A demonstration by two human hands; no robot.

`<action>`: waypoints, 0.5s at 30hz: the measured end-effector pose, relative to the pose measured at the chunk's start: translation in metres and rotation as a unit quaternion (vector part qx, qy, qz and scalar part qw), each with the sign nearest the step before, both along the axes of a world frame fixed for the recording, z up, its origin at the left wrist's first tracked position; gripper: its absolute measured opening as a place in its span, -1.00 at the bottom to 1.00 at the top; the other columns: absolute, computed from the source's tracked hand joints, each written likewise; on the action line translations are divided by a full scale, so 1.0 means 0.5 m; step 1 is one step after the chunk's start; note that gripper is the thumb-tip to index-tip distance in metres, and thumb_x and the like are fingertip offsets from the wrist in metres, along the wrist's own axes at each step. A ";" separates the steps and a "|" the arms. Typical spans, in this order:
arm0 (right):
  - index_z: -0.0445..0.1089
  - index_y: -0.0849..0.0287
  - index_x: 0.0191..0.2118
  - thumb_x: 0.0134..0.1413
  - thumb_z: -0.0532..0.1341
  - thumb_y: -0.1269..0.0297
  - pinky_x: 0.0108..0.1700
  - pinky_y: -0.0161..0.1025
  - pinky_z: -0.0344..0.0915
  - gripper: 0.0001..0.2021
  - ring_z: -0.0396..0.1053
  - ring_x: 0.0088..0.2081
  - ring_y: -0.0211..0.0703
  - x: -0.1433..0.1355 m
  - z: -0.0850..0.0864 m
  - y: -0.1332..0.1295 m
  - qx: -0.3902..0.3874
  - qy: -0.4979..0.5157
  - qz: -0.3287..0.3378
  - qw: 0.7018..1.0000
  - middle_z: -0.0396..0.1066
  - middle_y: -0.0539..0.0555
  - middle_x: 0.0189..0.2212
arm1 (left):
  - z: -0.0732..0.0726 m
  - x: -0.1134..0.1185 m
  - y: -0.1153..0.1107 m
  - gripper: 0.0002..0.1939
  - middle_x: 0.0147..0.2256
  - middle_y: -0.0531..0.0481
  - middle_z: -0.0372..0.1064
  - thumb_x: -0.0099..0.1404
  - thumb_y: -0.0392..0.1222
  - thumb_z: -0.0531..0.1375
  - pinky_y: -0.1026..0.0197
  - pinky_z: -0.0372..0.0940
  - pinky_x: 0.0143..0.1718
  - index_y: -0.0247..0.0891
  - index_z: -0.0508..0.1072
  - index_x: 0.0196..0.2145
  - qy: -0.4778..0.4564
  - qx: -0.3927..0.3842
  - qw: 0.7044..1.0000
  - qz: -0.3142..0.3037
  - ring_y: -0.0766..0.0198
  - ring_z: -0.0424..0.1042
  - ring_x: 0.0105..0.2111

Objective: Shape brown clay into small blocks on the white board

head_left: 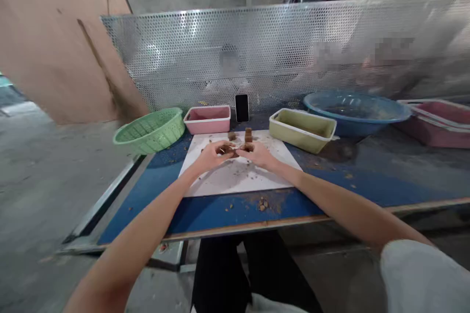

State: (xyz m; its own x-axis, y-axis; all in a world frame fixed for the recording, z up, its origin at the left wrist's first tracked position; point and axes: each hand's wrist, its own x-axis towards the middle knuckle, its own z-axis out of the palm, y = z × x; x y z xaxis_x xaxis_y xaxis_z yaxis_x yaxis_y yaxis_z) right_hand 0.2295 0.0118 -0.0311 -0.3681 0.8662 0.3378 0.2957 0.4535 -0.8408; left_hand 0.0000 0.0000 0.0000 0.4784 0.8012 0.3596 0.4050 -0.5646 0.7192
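Over the white board my left hand and my right hand meet, fingers curled inward. Between them is a crumbly brown lump, partly covered by the fingers; both hands grip it. Its exact material cannot be made out. Just beyond the fingers stand a small stack of brown blocks and a single brown piece. Brown crumbs are scattered across the board.
Behind the board are a pink basin, an upright phone and a yellow-green basin. A green basket sits left, a large blue tub right. Crumbs lie near the table's front edge. Perforated metal rises behind.
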 end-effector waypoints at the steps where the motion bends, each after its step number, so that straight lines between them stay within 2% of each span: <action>1: 0.56 0.17 -0.36 0.17 0.30 -0.08 -0.30 -0.20 0.20 -0.63 0.38 -0.36 -0.13 -0.001 0.000 -0.001 0.001 0.005 -0.004 1.000 0.54 0.07 -0.42 | -0.002 0.002 -0.002 -0.62 -0.16 -0.12 0.62 0.37 0.04 0.30 0.16 0.46 -0.20 -0.24 0.56 0.01 0.000 0.008 1.000 0.002 0.18 0.58 -0.27; 5: 0.56 0.16 -0.38 0.14 0.30 -0.06 -0.32 -0.20 0.20 -0.65 0.38 -0.38 -0.12 -0.007 -0.003 -0.001 -0.007 0.037 -0.023 0.999 0.54 0.08 -0.43 | -0.010 0.012 -0.007 -0.58 -0.19 -0.09 0.61 0.38 0.04 0.30 0.17 0.44 -0.24 -0.22 0.53 0.09 0.008 0.051 0.999 0.013 0.21 0.54 -0.31; 9: 0.58 0.16 -0.36 0.12 0.32 -0.05 -0.34 -0.21 0.21 -0.66 0.39 -0.37 -0.12 -0.014 -0.009 -0.001 -0.023 0.067 -0.056 0.996 0.55 0.09 -0.41 | -0.022 0.019 -0.005 -0.43 -0.10 -0.12 0.59 0.17 0.06 0.48 0.13 0.44 -0.19 -0.24 0.53 0.06 0.033 0.129 0.990 0.041 0.15 0.53 -0.25; 12: 0.58 0.17 -0.37 0.10 0.34 -0.07 -0.34 -0.21 0.22 -0.64 0.38 -0.37 -0.13 -0.019 -0.012 -0.001 -0.029 0.083 -0.064 0.994 0.55 0.10 -0.41 | -0.028 0.023 -0.005 -0.56 -0.09 -0.11 0.56 0.23 -0.04 0.46 0.09 0.43 -0.06 -0.23 0.54 0.00 0.047 0.190 0.979 0.056 0.11 0.54 -0.15; 15: 0.58 0.18 -0.38 0.07 0.36 -0.07 -0.31 -0.21 0.25 -0.64 0.39 -0.36 -0.13 -0.022 -0.012 -0.001 -0.030 0.109 -0.048 0.992 0.56 0.10 -0.40 | -0.029 0.026 -0.008 -0.72 -0.13 -0.10 0.54 0.33 -0.14 0.39 0.09 0.42 -0.03 -0.23 0.54 -0.04 0.041 0.228 0.971 0.059 0.12 0.54 -0.14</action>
